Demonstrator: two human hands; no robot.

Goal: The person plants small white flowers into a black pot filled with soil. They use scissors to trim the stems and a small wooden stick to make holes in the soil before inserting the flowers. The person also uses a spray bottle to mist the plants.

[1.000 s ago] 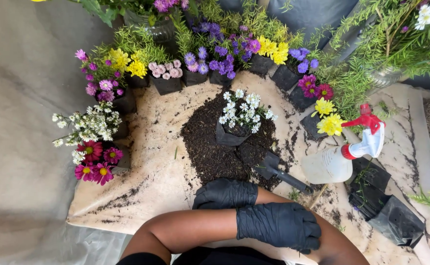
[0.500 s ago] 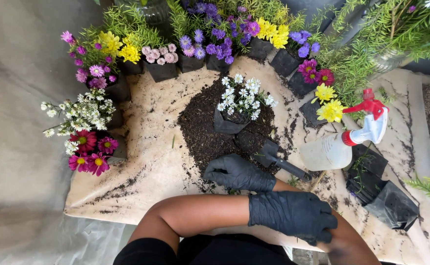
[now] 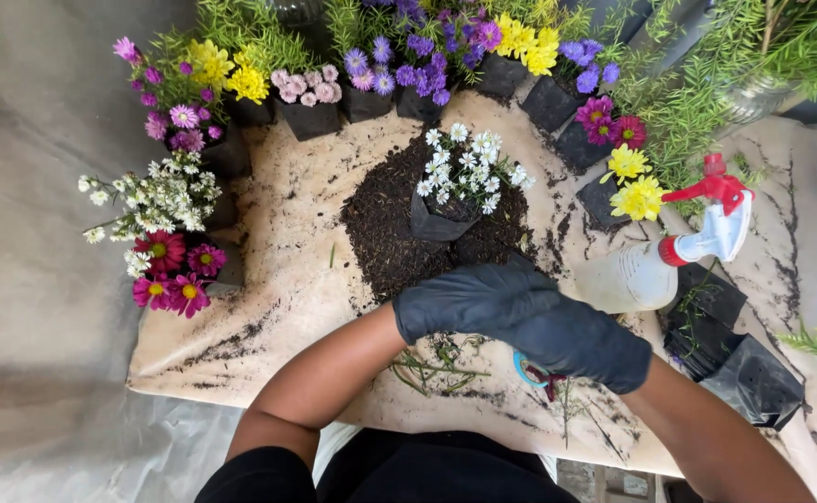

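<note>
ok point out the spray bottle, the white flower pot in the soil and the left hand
spray bottle [image 3: 627, 278], head view, on its white body
white flower pot [image 3: 435, 226], head view, on its black wall
left hand [image 3: 469, 300], head view, on the gloved back

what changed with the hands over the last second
The left hand slid forward from the near edge of the mat to the foot of the soil pile, and now covers the dark trowel that lay there; whether it grips it cannot be told. The right hand moved in against the left. The white-flowered pot, the spray bottle and the ring of flower pots stayed put.
</note>
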